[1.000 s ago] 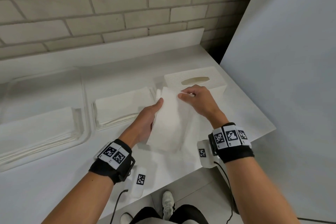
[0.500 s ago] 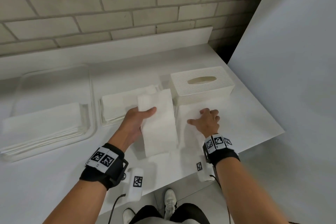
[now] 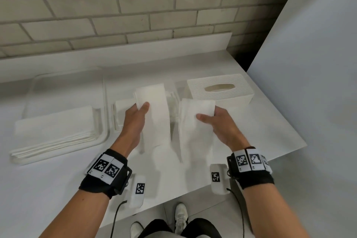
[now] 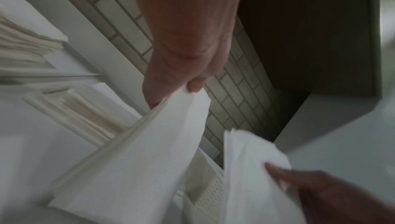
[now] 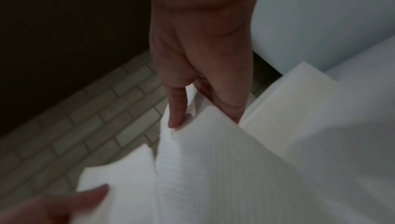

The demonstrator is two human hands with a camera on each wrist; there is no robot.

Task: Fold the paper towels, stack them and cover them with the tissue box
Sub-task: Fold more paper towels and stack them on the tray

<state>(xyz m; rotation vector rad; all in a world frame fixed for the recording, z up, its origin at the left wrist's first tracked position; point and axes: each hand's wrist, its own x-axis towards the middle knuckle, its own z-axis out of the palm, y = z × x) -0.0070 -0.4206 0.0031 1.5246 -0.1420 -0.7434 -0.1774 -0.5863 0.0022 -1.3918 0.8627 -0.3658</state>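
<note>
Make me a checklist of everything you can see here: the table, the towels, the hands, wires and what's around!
Surface: white counter.
Job's things: left paper towel and right paper towel lifted apart; folded stack behind the left hand; tissue box upright beside it.
Clutter: tray holding unfolded towels.
Grippers: left hand and right hand each pinch one towel.
Cables: black wrist cables hanging down.
Surroundings: brick wall, white panel.

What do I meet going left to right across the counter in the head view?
Tray of paper towels → left hand with its folded towel → right hand with its folded towel → tissue box, set further back.
</note>
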